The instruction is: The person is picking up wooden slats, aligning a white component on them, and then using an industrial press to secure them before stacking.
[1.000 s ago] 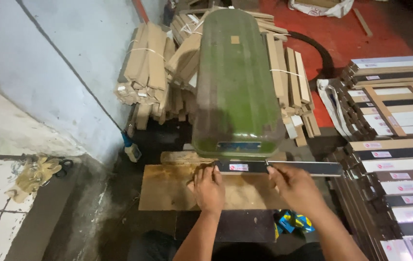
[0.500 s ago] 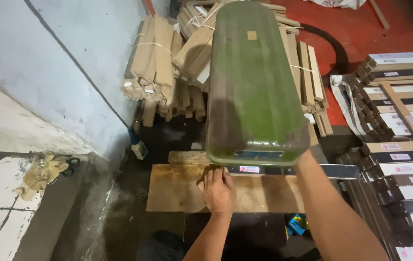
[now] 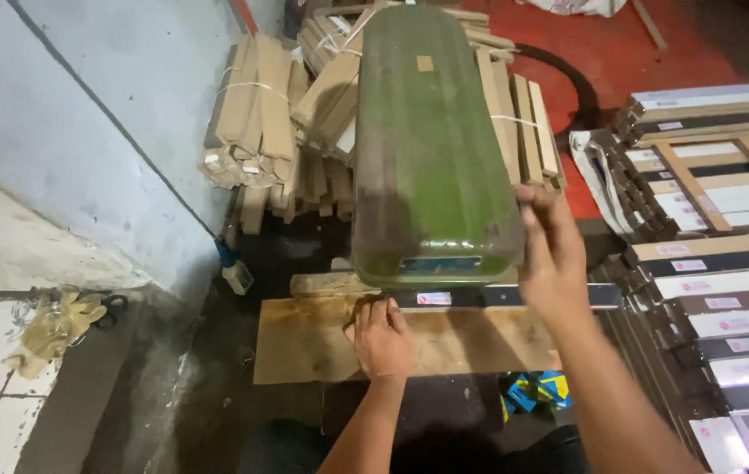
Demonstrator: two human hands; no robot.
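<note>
- A long dark strip (image 3: 515, 297) with a small white and red label lies across the middle of the frame, just under the front edge of a big green machine housing (image 3: 427, 140) and on top of a worn wooden board (image 3: 304, 338).
- The left hand (image 3: 380, 335) sits on the board at the strip's left end, fingers curled down against it; whether they pinch the strip or only press on it cannot be told.
- The right hand (image 3: 552, 254) is raised at the right centre of the frame, fingers spread loosely against the right flank of the green housing, holding nothing.
- The housing fills the upper centre, rounded at its corners, with a small tan patch near its top and a blue plate at its lower edge.
- Behind it, in the upper left and upper centre, stand bundles of pale wooden slats (image 3: 256, 114) tied with white string.
- Down the right side of the frame, stacks of flat strips (image 3: 716, 263) in white, brown and dark tones lie edge-on, each with a small label.
- A red floor (image 3: 637, 53) shows in the upper right, crossed by a black hose (image 3: 580, 83).
- At the lower left, a crumpled pair of yellowish gloves (image 3: 54, 325) rests on a white tiled ledge, with black scissors (image 3: 111, 307) just beside them.
- A blue and yellow packet (image 3: 532, 391) lies below the board.
</note>
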